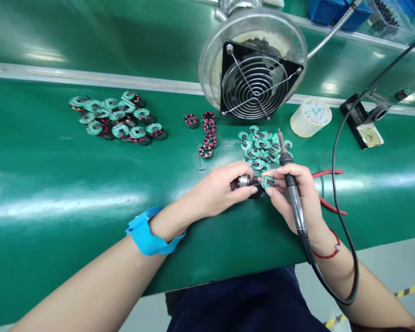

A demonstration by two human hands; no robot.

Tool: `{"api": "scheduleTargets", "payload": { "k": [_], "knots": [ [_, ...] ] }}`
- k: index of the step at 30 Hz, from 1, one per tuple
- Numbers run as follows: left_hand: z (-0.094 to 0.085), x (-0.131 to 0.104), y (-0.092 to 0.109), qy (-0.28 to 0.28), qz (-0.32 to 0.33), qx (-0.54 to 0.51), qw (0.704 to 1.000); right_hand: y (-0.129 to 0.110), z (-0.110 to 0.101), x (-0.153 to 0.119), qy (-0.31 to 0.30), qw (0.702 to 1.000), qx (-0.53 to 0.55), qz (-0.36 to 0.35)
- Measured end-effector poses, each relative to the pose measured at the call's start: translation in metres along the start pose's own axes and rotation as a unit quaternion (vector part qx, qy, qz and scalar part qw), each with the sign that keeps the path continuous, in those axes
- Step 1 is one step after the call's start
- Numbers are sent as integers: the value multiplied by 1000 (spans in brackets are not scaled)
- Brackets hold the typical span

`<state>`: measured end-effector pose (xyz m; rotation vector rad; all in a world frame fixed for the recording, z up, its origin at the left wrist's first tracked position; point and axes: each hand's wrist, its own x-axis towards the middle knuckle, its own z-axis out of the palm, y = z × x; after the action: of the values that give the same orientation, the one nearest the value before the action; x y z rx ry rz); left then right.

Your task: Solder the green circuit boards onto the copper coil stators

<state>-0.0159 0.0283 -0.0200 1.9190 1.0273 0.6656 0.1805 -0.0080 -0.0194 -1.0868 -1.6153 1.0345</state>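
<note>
My left hand (224,186) is closed around a small motor stator (244,180), with its silvery side showing between thumb and fingers. Thin wires run from the stator toward a small round green circuit board (267,181), which my right hand (299,193) pinches between thumb and fingertips. A soldering iron (292,189) also rests in my right hand, its tip pointing up and away from the board. Under the hands lies a dark block (256,192), mostly covered. Just beyond the fingers is a pile of similar green boards (261,145).
Stators with boards (117,117) cluster at the left; several bare stators (209,127) stand mid-table. A fan (256,87) faces me behind the board pile. A tape roll (309,117), an iron stand (363,122), red handles (328,205) and the iron's black cable (335,175) occupy the right.
</note>
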Motion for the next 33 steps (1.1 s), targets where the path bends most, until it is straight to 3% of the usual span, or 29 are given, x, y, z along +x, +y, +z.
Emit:
{"api": "scheduleTargets", "payload": {
  "k": [3, 5, 9, 12, 17, 23, 28, 30, 33],
  "knots": [
    [-2, -1, 3, 30, -19, -54, 998, 0, -1, -1, 3, 999, -28, -46],
    [-1, -3, 7, 41, -67, -138, 987, 0, -2, -2, 4, 992, -72, -99],
    [3, -7, 15, -9, -160, -379, 911, -2, -4, -2, -7, 968, -150, -203],
    [6, -8, 20, -11, -199, -474, 857, -4, -6, -1, -7, 954, -188, -234],
    [12, -9, 26, 1, -220, -519, 826, -5, -4, -1, -20, 933, -238, -270],
    [19, -9, 28, 28, -211, -479, 852, -5, 1, 0, -22, 910, -336, -241],
    [23, -7, 26, 18, -176, -428, 886, -2, 1, 1, -45, 901, -367, -226],
    [14, -6, 23, 52, -176, -347, 920, -1, 0, 1, -54, 906, -352, -229],
    [-18, -10, 12, 156, -189, -111, 963, 0, -2, 2, -49, 918, -323, -227]
  ]
}}
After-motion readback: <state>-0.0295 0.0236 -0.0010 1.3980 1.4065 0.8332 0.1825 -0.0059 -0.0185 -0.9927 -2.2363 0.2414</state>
